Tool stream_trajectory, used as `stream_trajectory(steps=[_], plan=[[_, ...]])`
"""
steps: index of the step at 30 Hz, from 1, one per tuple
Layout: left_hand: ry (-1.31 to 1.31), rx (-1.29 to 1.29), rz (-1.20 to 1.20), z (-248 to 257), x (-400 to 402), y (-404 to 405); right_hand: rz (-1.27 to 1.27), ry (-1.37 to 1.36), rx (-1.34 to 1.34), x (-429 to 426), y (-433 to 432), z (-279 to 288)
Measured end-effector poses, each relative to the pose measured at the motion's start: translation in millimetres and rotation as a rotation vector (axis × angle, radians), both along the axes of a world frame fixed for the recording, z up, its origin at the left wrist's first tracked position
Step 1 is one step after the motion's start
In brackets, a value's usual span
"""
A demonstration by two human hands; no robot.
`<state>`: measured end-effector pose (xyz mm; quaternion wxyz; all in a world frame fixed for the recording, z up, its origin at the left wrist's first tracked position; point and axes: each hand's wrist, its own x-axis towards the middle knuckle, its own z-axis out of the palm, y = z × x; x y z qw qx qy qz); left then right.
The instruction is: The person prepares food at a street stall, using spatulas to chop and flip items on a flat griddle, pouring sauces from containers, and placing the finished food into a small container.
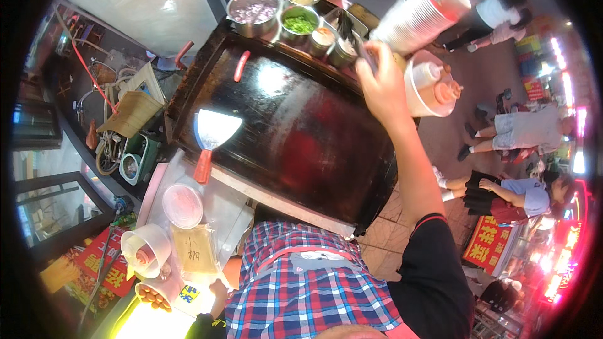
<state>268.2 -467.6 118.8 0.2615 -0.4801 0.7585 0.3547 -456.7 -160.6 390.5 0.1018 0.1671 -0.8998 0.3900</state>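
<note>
My right hand reaches over the far right corner of a dark flat griddle, its fingers closed around a blurred dark utensil. The utensil's black end is above the seasoning containers. One red sausage lies on the far left part of the hot plate. A wide metal scraper with an orange handle rests across the griddle's near left edge. Low on the left, my left hand is partly visible beside a brightly lit surface; its fingers are not clear.
Behind the griddle stand metal pots of chopped onion and chopped greens. Stacked paper cups and a tub of squeeze bottles stand right. A plastic tub and brown paper bag are left. Pedestrians walk at right.
</note>
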Motion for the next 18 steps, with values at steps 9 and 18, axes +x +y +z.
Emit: stream_trajectory(steps=[9, 18], plan=[[0.075, 0.046, -0.255, -52.6, -82.3, -48.0, -0.239, -0.157, 0.599, -163.6, -56.6, -30.1], [0.458, 0.059, -0.674, -82.1, -242.1, -75.9, -0.043, -0.021, 0.425, 70.0, 37.0, -11.4]])
